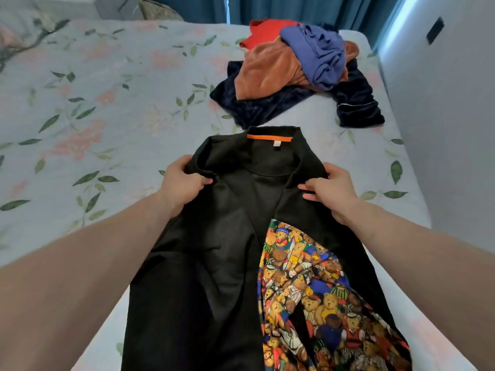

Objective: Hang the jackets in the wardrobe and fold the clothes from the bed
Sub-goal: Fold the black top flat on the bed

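Black jacket (214,263) is lying spread open on the bed (107,103), collar away from me, its teddy-bear print lining (316,303) showing on the right front panel. I am gripping the left shoulder with my left hand (182,183), fingers curled over the fabric edge. I am pinching the right lapel with my right hand (329,191), thumb and fingertips closed on the cloth. Further up the bed, a pile of clothes (300,70) is sitting well apart from the jacket.

Both hands, left (182,183) and right (330,190), grip black jacket (214,263) collar over bed (107,103).
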`<action>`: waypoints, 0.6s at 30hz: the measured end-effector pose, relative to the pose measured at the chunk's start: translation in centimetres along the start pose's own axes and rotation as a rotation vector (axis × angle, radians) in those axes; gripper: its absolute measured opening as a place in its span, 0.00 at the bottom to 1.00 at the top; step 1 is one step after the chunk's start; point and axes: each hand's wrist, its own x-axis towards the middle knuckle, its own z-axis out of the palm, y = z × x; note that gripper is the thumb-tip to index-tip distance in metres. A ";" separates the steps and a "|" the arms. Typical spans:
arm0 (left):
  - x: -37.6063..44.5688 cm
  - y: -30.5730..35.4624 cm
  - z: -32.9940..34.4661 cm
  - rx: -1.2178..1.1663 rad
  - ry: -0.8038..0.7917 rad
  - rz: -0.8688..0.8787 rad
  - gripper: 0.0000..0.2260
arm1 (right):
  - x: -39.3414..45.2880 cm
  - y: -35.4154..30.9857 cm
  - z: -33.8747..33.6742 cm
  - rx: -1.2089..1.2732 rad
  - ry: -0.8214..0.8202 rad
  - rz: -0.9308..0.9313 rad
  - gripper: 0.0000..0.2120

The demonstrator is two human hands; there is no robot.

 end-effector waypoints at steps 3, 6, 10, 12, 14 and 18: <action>-1.0 3.2 -0.7 0.017 0.035 0.095 0.13 | -0.5 -3.3 -1.1 0.006 -0.065 -0.079 0.12; -2.6 4.1 -1.7 0.149 -0.029 0.161 0.12 | -1.5 -3.9 -3.0 -0.198 -0.112 -0.223 0.11; -4.9 1.3 -3.3 0.451 -0.136 0.350 0.10 | -3.4 -0.4 -6.0 -0.604 -0.172 -0.413 0.18; -6.2 -1.0 -4.0 0.644 -0.229 0.442 0.10 | -4.4 1.7 -6.8 -0.754 -0.230 -0.459 0.22; -7.6 -3.5 -4.4 0.778 -0.335 0.443 0.13 | -5.7 3.4 -7.0 -0.861 -0.310 -0.468 0.24; -10.3 -7.8 -4.7 0.900 -0.435 0.378 0.17 | -8.2 7.1 -6.7 -0.995 -0.362 -0.439 0.25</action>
